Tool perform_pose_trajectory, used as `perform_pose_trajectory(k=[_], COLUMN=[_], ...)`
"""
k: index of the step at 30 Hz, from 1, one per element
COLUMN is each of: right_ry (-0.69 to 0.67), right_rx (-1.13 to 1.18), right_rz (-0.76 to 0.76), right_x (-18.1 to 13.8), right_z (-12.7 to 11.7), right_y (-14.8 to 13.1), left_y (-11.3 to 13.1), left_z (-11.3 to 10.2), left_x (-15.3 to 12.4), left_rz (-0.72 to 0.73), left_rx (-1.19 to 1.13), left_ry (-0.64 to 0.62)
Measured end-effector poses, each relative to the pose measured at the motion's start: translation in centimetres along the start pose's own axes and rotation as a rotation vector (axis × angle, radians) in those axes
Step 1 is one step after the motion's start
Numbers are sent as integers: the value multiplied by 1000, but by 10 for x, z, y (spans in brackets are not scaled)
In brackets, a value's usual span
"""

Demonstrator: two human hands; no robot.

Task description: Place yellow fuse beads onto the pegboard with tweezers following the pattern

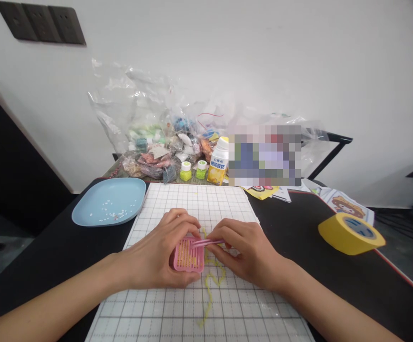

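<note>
My left hand (160, 254) is curled around a small pink tray (187, 255) filled with yellow beads, holding it just above a white gridded pegboard (199, 294). My right hand (247, 251) pinches pink tweezers (206, 242), whose tips reach over the tray's top right edge. Lines of yellow beads (211, 280) lie on the pegboard under and below both hands.
A light blue plate (110, 202) with a few white beads sits to the left. A roll of yellow tape (351, 232) lies on the right. Behind the board stand two small green-capped jars (193, 170), a yellow bottle (218, 162) and plastic bags of beads (156, 147).
</note>
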State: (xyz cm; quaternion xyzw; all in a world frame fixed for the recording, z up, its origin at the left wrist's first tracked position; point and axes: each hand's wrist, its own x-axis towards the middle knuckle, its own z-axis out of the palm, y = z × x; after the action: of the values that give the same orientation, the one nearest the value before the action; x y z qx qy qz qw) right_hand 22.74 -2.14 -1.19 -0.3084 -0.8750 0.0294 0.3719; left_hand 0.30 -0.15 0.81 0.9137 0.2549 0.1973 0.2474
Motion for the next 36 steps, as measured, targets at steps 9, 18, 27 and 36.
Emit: perform_pose_trajectory(k=[9,18,27,36], right_ry=[-47,-67,17,86], right_rx=[19,12,15,-264], right_rz=[-1,-5,27,207], right_x=[-1,-2,-1,-4], right_z=[-2,-1,-3,-8], right_y=[0,0,3,23], left_y=[0,-1,-1,0], left_z=[0,1,1,0], left_x=[-1,0,0,0], left_rz=[7,11,2,-46], left_rx=[-5,-9,-7,-32], left_ry=[20,26,18,-20])
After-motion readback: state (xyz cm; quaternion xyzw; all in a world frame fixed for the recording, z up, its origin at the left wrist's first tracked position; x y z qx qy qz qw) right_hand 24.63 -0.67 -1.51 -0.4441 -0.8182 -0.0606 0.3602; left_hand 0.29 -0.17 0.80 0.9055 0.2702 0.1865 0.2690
